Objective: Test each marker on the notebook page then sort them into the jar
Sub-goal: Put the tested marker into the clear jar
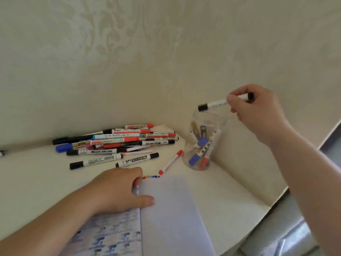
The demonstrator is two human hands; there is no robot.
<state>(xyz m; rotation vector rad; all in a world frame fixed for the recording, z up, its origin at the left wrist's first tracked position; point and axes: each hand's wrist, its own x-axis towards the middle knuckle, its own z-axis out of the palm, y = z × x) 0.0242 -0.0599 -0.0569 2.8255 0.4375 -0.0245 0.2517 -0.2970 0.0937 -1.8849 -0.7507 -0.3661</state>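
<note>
Cream table [36,178], right hand [258,109] pinching black-capped marker [215,104] over jar [203,141], left hand [118,189] flat on notebook [171,215]

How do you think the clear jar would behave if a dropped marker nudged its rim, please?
The clear jar looks like thin, light plastic, tall for its base, so it may tip or slide. The markers inside lean against one wall, which probably shifts its balance that way. The wall close behind might catch it.

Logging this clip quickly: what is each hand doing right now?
Left hand: open, resting on the notebook.
Right hand: pinching a black-capped marker above the jar.
</note>
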